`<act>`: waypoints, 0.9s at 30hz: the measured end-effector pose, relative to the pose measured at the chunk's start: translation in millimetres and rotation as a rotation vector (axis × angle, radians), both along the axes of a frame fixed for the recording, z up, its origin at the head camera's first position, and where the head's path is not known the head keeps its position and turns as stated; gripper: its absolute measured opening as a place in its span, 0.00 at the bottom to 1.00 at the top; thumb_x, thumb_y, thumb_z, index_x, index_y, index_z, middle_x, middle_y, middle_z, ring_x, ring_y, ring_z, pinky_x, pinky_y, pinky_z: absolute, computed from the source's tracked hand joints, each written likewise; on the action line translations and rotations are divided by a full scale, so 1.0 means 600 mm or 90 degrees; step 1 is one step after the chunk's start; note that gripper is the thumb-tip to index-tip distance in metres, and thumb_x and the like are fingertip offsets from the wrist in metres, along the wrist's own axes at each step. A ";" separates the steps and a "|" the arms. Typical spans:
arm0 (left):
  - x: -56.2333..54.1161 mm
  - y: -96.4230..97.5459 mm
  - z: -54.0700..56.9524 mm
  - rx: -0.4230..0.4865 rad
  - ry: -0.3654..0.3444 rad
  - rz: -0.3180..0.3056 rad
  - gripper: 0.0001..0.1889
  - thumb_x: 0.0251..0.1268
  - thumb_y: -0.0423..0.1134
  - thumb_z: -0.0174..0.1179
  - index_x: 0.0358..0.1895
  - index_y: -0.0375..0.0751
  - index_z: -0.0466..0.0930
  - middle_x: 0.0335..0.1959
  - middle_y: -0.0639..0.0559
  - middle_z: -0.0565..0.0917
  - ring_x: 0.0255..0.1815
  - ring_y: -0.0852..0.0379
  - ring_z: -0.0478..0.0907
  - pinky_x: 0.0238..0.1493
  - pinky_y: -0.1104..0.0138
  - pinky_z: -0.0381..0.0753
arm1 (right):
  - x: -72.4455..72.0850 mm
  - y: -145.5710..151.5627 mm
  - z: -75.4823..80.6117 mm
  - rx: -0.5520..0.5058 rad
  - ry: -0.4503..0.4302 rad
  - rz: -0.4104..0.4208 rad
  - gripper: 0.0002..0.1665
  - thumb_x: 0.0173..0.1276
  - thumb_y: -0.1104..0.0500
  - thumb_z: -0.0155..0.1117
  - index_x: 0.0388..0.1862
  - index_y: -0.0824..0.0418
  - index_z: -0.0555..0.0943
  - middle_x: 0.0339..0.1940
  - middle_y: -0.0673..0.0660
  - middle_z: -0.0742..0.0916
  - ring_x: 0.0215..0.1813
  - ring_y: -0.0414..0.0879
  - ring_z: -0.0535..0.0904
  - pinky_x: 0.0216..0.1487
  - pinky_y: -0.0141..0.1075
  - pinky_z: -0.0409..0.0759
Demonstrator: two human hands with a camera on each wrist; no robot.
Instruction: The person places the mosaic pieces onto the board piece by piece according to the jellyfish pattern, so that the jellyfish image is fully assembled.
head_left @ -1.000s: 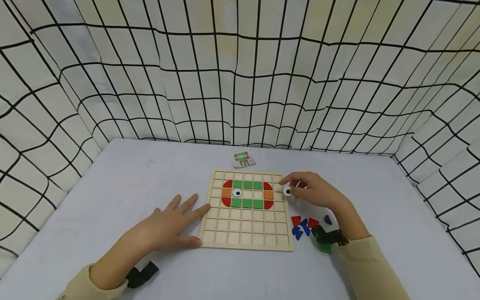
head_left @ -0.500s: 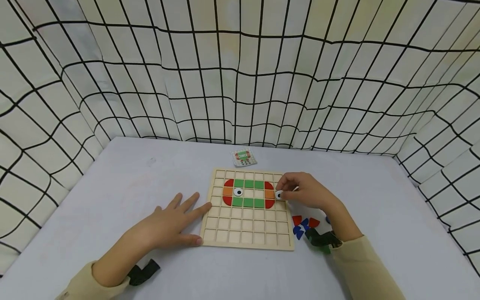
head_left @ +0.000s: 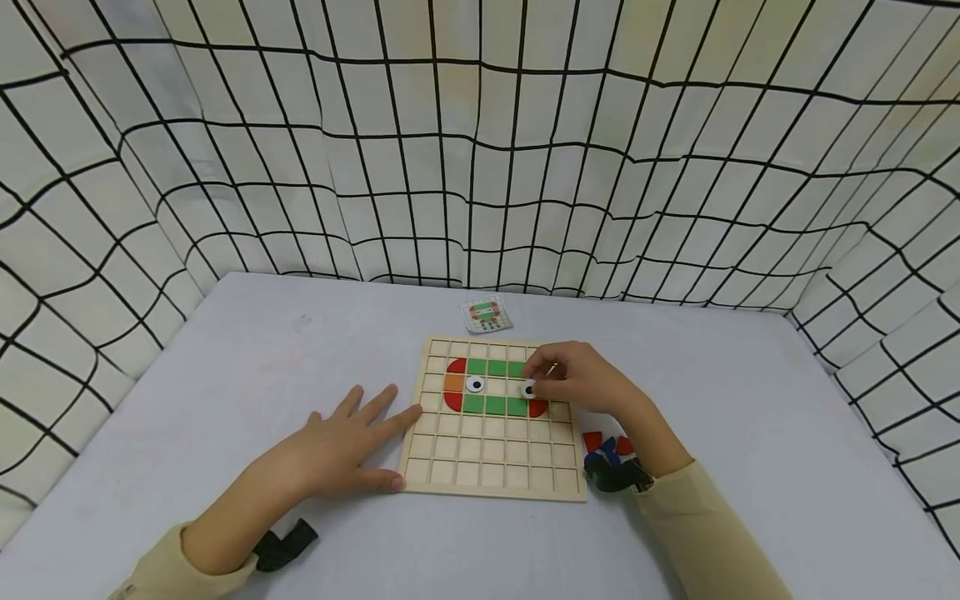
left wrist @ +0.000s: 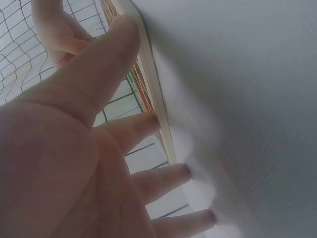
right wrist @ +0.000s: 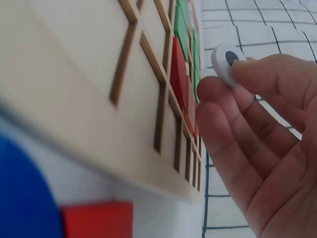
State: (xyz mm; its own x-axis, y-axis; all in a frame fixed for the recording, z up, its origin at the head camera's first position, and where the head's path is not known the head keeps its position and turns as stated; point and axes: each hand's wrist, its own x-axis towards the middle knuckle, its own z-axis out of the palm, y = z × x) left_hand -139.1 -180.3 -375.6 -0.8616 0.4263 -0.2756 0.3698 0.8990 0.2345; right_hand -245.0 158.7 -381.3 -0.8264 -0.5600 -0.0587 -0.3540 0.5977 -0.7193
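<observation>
My right hand pinches a round white eye piece with a black pupil between thumb and fingers, over the right part of the wooden grid board. Set in the board are green squares in two rows, red rounded corner pieces and an orange square. Another eye piece lies between the green rows at the left. My left hand is spread flat at the board's left side, its thumb and index fingertips at the edge.
A small picture card lies behind the board, showing a similar coloured pattern. To the right of the board are loose red pieces and blue pieces, partly behind my right wrist. A black-lined white net surrounds the table.
My right hand has moved left with the eye piece, from beyond the board's right edge to over the coloured pattern. The left hand has stayed in place.
</observation>
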 end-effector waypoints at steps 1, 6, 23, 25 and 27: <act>0.000 0.000 0.000 -0.001 -0.001 0.001 0.47 0.55 0.71 0.62 0.78 0.61 0.59 0.80 0.41 0.55 0.76 0.23 0.49 0.53 0.20 0.59 | -0.001 -0.005 0.001 0.011 0.004 0.006 0.08 0.67 0.59 0.68 0.45 0.53 0.86 0.39 0.47 0.86 0.37 0.45 0.81 0.42 0.39 0.79; -0.001 -0.001 0.001 -0.002 0.000 0.000 0.47 0.56 0.70 0.62 0.78 0.61 0.58 0.80 0.40 0.54 0.76 0.22 0.48 0.53 0.20 0.58 | -0.008 -0.025 0.004 0.058 0.024 0.001 0.07 0.68 0.60 0.66 0.43 0.52 0.87 0.37 0.45 0.87 0.38 0.44 0.79 0.42 0.39 0.78; -0.002 -0.002 0.002 -0.010 -0.002 -0.001 0.47 0.56 0.70 0.62 0.78 0.61 0.58 0.80 0.41 0.54 0.76 0.23 0.49 0.54 0.21 0.59 | -0.020 -0.059 0.001 0.155 0.029 -0.022 0.04 0.67 0.60 0.68 0.39 0.51 0.86 0.28 0.48 0.83 0.34 0.44 0.75 0.37 0.36 0.75; -0.001 -0.002 0.002 -0.011 -0.003 -0.001 0.47 0.56 0.71 0.62 0.78 0.61 0.58 0.80 0.41 0.54 0.76 0.23 0.49 0.53 0.21 0.59 | -0.017 -0.061 0.002 0.155 0.023 -0.020 0.04 0.67 0.60 0.68 0.40 0.52 0.85 0.27 0.49 0.83 0.33 0.43 0.75 0.36 0.36 0.75; 0.000 -0.002 0.003 -0.011 -0.004 0.001 0.47 0.55 0.71 0.62 0.78 0.61 0.58 0.80 0.41 0.54 0.76 0.23 0.49 0.54 0.21 0.59 | -0.015 -0.061 0.001 0.151 0.023 -0.017 0.04 0.67 0.60 0.67 0.40 0.52 0.85 0.27 0.49 0.82 0.32 0.43 0.75 0.36 0.36 0.75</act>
State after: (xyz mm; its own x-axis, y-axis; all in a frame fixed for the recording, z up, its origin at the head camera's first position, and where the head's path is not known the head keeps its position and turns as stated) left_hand -139.2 -181.3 -374.1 -0.8605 0.4198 -0.2887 0.3668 0.9037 0.2207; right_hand -254.2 122.4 -380.5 -0.8443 -0.5127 -0.1560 -0.3594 0.7577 -0.5448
